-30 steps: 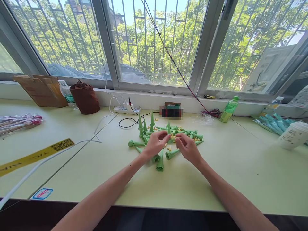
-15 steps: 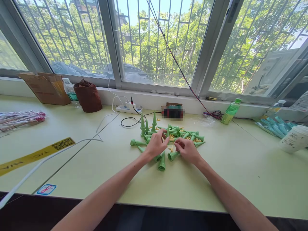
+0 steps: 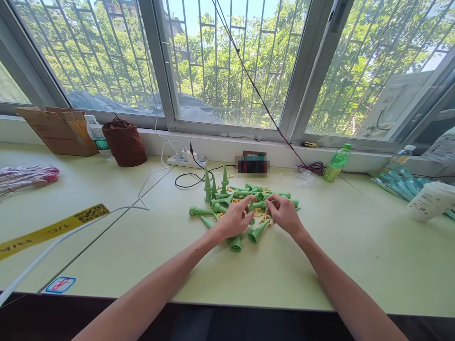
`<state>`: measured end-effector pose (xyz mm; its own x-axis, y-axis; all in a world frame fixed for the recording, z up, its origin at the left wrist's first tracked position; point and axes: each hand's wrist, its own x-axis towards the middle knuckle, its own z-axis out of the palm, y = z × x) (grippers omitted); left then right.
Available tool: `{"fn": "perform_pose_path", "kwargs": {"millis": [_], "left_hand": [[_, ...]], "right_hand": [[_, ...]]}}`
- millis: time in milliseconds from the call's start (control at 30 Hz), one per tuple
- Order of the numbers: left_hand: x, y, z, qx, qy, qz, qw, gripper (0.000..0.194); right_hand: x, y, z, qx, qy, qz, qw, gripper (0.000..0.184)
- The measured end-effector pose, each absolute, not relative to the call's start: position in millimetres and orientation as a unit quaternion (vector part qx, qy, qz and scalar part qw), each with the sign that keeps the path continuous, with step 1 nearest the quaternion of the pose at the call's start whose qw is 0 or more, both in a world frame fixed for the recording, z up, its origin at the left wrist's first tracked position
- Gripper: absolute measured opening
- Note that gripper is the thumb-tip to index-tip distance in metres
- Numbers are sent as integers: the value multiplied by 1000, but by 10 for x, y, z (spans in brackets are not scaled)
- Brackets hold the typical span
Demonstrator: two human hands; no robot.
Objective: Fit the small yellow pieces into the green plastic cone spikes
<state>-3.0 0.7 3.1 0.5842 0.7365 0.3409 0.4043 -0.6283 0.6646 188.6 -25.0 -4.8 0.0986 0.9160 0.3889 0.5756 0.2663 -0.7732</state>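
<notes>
My left hand (image 3: 232,220) is closed around a green plastic watering spike (image 3: 251,214), held point up just above the pile. Its thumb and forefinger grip the spike from either side. To the right of it, my right hand (image 3: 285,215) has its fingertips pinched together; whatever they hold is too small or hidden to make out. Small yellow valve pieces (image 3: 263,218) lie between the two hands. In front of them, a hollow green cone (image 3: 254,235) and another green cone (image 3: 236,244) lie with open ends facing me. Several assembled spikes (image 3: 225,181) stand upright behind my left hand.
Along the sill stand a cardboard box (image 3: 57,132), a water bottle (image 3: 97,137), a brown pouch (image 3: 124,142), a power strip (image 3: 186,160) and a green bottle (image 3: 336,163). A white cup (image 3: 432,202) stands at right. A white cable (image 3: 81,225) crosses the left side.
My left hand has come down and slightly towards me with the spike. My right hand has shifted right and a little away from me, staying pinched. The view has shifted slightly.
</notes>
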Motion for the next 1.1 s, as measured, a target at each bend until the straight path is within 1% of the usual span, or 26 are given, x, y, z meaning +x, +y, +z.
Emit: {"fn": "perform_pose_path", "kwargs": {"millis": [67,133,267,433,667,833,1100], "left_hand": [[-23,6,26,849,338,298,276,29],[-20,9,19,845,339,296,288,25],[-25,15,14,839,344,298,298,25],[-38,23,11,852,341,292,268,27],[-49,50,12,859,349,301,221,24],[-57,62,18,861,359,301,200,24],[-66,51,30,874,350,272,199,23]], "right_hand": [[1930,-228,-42,-590,-644,152,463,17],[1961,-207,-53,-595,-650,130,454,17],[1996,-172,-101,-593,-677,110,421,14],[2028,-150,-128,-598,-691,100,393,13],[2050,-139,-118,-610,-664,87,424,17],[2060,-133,-120,-617,-662,76,419,17],[2136,-137,-74,-640,-645,33,416,20]]}}
